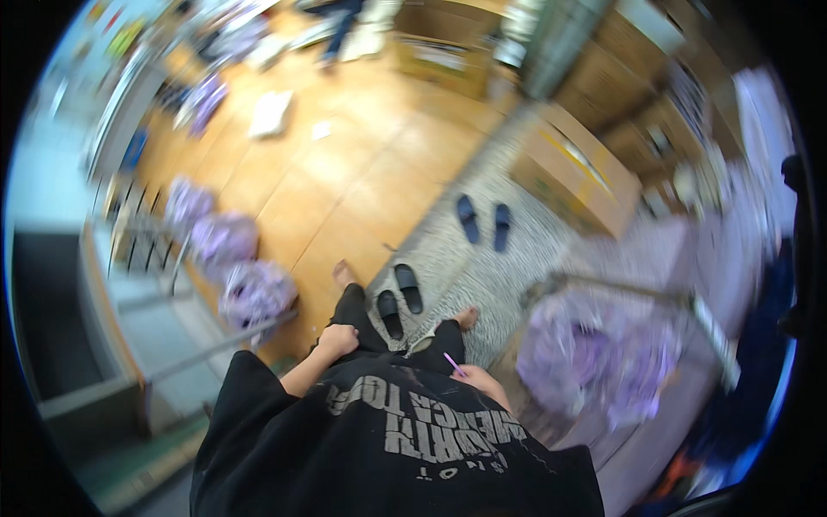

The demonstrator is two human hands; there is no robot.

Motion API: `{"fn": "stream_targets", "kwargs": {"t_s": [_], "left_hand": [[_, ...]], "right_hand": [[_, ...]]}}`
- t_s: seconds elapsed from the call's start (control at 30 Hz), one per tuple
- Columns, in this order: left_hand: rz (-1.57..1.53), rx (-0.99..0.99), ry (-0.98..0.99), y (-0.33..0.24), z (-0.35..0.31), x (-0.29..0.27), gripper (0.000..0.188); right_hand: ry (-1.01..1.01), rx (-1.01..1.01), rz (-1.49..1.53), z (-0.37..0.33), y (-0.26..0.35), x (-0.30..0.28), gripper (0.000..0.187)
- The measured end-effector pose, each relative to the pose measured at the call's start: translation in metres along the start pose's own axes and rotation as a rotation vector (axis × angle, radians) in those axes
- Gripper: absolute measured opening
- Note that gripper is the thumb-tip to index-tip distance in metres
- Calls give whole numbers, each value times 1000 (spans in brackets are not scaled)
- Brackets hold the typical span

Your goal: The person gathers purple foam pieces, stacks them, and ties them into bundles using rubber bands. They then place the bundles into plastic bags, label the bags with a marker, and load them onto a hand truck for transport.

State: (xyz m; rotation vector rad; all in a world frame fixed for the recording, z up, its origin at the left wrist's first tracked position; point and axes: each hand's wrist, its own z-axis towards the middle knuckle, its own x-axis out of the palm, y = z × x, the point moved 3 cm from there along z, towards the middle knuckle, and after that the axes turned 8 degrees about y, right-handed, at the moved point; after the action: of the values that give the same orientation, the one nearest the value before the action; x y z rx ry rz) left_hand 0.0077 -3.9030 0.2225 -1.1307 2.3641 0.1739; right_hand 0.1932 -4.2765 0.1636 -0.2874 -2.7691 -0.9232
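My left hand (343, 338) is curled closed against the left leg of my black trousers (351, 310). Whether it grips the cloth or something small is hidden. Low at my right hip, my right hand (479, 379) closes around a thin purple stick (452, 362), about as slim as a pen, whose tip points up and left. Both forearms come out from a black shirt (379, 457) with pale lettering. My bare feet stand apart, the left one (343, 274) on the tiles, the right one (468, 318) on a grey mat (448, 284).
Black slippers (407, 289) lie between my feet, dark blue ones (468, 219) farther off. Purple plastic bundles stand at left (258, 293) and right (594, 353). A large carton (577, 172) is at the far right, an opened one (444, 56) at the back. A metal rack (215, 345) edges the left.
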Motion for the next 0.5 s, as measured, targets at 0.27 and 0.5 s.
{"fn": "stream_targets", "kwargs": {"t_s": [0.27,0.5], "left_hand": [[-588,-186,107,206,-55,-19,49],[-1001,-265,240,326,-82,18,46]], "right_hand": [[341,108,-269,136,221,28,24],[-7,126,-852,313,450,129,29]]}}
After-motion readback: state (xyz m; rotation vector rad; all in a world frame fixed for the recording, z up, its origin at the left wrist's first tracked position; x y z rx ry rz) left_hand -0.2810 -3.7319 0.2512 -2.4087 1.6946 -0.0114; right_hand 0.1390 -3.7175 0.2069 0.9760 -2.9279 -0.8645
